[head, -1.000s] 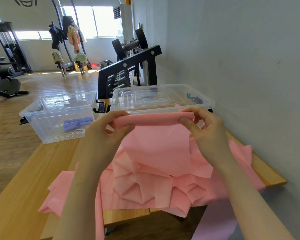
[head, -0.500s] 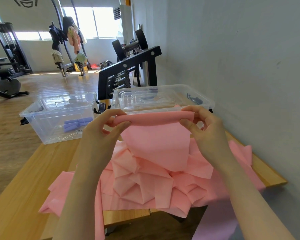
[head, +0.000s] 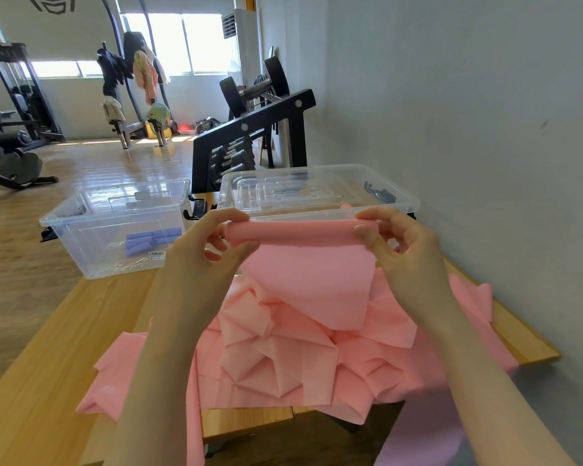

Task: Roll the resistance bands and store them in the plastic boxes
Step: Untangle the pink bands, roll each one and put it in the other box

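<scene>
Two rolls boxed, pink band barely started

Both hands, left hand [head: 212,250] and right hand [head: 398,247], pinch the ends of a thin pink roll [head: 297,232] at frame centre. Most of the pink resistance band [head: 283,358] lies crumpled on the wooden table [head: 41,381] below. Purple rolls [head: 150,240] sit in the left clear box [head: 81,243]; the right clear box [head: 394,193] behind holds lids. Nothing blocks either.

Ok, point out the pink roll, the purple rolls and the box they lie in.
pink roll [head: 297,232], head view, middle of the rolled part between the hands
purple rolls [head: 152,240], head view, middle of the bundle
left plastic box [head: 81,243], head view, bare front wall
</scene>
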